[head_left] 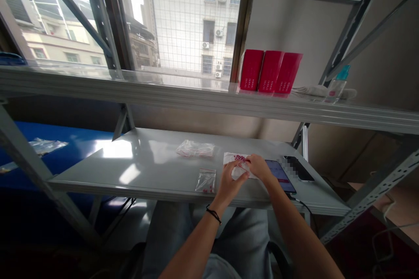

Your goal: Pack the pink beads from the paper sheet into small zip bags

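Where the hands meet: white paper sheet (229, 159) holding small red beads (241, 158).
Left hand (230, 181): fingers loosely spread, touching the sheet.
Right hand (258, 168): fingers curled, touching its edge, grip unclear.

Bright daylight through the window (183, 22), blown out to white at the top left. Broad patches of glare on the pale metal shelf (157, 170) below it, with only faint, soft shadows. Dim, near-black lower corners. Flat, even light on the left hand (231, 181) and the right hand (258, 168). Strong wide-angle bending of the steel uprights (98, 17) toward the frame edges. Mosaic blur over one patch beside a phone (299, 170). Fairly crisp detail elsewhere.
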`<state>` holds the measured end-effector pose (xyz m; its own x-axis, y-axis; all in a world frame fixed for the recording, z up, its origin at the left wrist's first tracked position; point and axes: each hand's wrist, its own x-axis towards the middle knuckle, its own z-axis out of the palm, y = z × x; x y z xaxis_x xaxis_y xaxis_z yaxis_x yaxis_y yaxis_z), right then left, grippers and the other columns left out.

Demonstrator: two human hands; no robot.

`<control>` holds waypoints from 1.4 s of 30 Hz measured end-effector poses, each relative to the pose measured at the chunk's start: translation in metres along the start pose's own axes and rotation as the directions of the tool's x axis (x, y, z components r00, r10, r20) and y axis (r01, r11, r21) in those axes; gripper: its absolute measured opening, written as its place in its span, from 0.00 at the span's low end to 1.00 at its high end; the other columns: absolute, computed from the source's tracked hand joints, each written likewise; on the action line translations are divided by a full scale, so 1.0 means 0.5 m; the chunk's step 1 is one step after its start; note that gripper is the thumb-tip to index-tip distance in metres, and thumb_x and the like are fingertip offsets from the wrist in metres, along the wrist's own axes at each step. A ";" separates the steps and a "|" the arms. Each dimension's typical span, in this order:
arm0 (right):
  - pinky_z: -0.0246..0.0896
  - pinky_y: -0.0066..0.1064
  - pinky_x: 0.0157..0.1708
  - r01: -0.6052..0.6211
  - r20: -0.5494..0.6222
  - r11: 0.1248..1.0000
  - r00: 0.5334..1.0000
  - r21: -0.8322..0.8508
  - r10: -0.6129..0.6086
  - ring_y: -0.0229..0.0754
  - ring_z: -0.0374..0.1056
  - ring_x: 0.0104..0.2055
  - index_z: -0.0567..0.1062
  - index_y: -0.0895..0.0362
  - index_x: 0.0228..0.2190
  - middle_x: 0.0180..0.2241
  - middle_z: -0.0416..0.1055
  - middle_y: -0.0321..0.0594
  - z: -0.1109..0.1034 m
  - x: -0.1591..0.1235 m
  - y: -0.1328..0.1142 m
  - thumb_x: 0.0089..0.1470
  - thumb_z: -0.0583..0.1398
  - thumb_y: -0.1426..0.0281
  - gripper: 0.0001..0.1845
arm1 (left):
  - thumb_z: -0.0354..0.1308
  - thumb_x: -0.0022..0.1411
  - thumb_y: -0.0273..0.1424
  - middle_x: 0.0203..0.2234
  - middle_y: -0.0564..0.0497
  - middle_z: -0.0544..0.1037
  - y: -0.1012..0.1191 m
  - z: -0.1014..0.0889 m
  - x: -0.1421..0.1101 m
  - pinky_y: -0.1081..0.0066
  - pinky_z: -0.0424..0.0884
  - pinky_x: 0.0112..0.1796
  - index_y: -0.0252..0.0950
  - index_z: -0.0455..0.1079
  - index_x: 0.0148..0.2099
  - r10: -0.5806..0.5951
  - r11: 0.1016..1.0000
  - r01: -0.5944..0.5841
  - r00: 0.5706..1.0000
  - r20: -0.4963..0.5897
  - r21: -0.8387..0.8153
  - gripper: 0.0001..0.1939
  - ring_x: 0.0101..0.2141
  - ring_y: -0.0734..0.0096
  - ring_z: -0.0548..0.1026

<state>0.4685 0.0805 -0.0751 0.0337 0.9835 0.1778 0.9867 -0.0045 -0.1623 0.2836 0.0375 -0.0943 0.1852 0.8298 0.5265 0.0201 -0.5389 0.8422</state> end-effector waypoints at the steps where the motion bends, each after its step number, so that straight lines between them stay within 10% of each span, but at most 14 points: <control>1: 0.58 0.30 0.44 0.001 0.003 1.000 1.000 0.001 -0.001 0.47 0.73 0.44 0.83 0.59 0.39 0.42 0.79 0.51 0.000 -0.001 -0.001 0.66 0.54 0.73 0.16 | 0.68 0.59 0.33 0.48 0.46 0.81 -0.001 0.001 0.001 0.56 0.70 0.54 0.40 0.76 0.52 -0.007 1.000 0.007 1.000 -0.001 -0.001 0.18 0.52 0.54 0.75; 12: 0.64 0.31 0.43 0.102 -0.113 0.963 0.991 0.248 -0.075 0.45 0.74 0.42 0.80 0.62 0.44 0.42 0.81 0.48 -0.097 -0.035 -0.012 0.66 0.53 0.69 0.17 | 0.70 0.57 0.34 0.46 0.44 0.80 -0.012 0.000 -0.001 0.57 0.69 0.53 0.36 0.75 0.52 -0.041 0.998 0.042 0.999 -0.022 0.052 0.21 0.50 0.54 0.74; 18: 0.67 0.30 0.39 0.318 -0.084 0.742 0.938 0.590 -0.336 0.45 0.74 0.38 0.82 0.57 0.39 0.36 0.81 0.41 -0.153 -0.071 -0.037 0.61 0.59 0.58 0.17 | 0.69 0.59 0.35 0.45 0.46 0.80 -0.003 0.002 0.000 0.58 0.68 0.53 0.37 0.76 0.52 -0.026 0.997 0.026 1.000 -0.005 0.072 0.20 0.50 0.53 0.73; 33: 0.63 0.30 0.44 0.047 -0.134 0.956 0.991 0.290 -0.008 0.46 0.75 0.42 0.81 0.58 0.43 0.40 0.82 0.45 0.026 -0.020 0.014 0.58 0.60 0.73 0.12 | 0.63 0.65 0.41 0.44 0.48 0.82 -0.032 0.001 0.003 0.61 0.68 0.50 0.41 0.76 0.51 -0.165 0.985 0.153 0.974 -0.158 -0.084 0.15 0.47 0.58 0.77; 42: 0.59 0.27 0.47 0.074 -0.099 0.989 0.993 0.129 -0.062 0.45 0.73 0.47 0.81 0.57 0.43 0.44 0.79 0.44 0.031 -0.019 0.012 0.64 0.58 0.73 0.11 | 0.62 0.65 0.42 0.43 0.49 0.82 -0.030 -0.001 0.002 0.64 0.67 0.48 0.42 0.76 0.50 -0.179 0.979 0.161 0.973 -0.147 -0.127 0.14 0.47 0.58 0.77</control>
<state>0.4719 0.0737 -0.0927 -0.0116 0.9590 0.2832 0.9576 0.0921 -0.2728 0.2829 0.0465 -0.1063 0.0321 0.9252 0.3781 -0.0757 -0.3750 0.9239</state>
